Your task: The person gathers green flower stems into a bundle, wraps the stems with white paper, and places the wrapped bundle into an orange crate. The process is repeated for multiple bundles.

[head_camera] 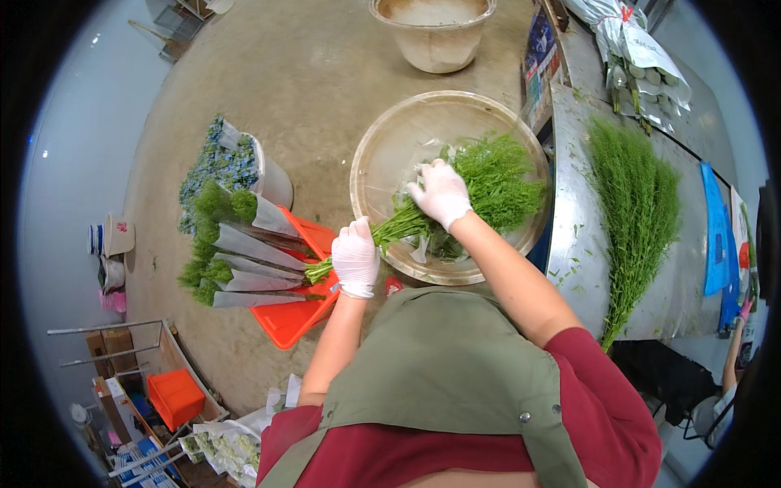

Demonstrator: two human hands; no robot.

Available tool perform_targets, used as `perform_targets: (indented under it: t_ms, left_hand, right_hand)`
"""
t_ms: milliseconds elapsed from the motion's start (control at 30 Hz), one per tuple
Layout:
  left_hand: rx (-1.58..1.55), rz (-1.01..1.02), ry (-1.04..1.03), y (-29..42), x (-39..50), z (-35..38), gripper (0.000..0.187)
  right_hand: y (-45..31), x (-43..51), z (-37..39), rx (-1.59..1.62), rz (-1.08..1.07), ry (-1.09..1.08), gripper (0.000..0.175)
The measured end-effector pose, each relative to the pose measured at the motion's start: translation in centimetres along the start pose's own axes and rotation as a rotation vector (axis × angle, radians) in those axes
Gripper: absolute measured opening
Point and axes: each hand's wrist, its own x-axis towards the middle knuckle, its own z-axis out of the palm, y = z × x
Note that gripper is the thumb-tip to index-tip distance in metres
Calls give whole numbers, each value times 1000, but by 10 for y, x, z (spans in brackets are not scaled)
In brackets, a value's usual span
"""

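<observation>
My left hand [355,258], in a white glove, is closed around the stems of a bunch of feathery green foliage [497,177]. The cut stem ends [318,271] stick out to the left of the fist. Over the lower leaves of that bunch lies my right hand [442,191], gloved too, with the thumb pointing left; what its fingers grip is hidden. Under both the bunch and the right hand is a wide round tub [373,131] with a pale rim. Scraps of clear plastic film [421,251] and leaf bits show inside it.
Left of me, an orange crate [287,323] holds paper-wrapped green bunches [262,238], beside a white bucket [277,177] of blue flowers [223,161]. To the right, a metal table [573,244] bears more foliage [637,226]. Another tub [436,43] stands ahead. A person's arm [734,351] shows far right.
</observation>
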Motion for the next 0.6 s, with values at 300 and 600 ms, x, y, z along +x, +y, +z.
perform_targets:
  t_ms: [300,600]
  left_hand:
    - [-14,-178,-151,-10,-7,4,34]
    - [-268,-411,-358,1,-11,7,43]
  right_hand:
    - [-39,-30,23,655,-290,-394,14]
    - [-13,-46,-1,315,-900,-238,14]
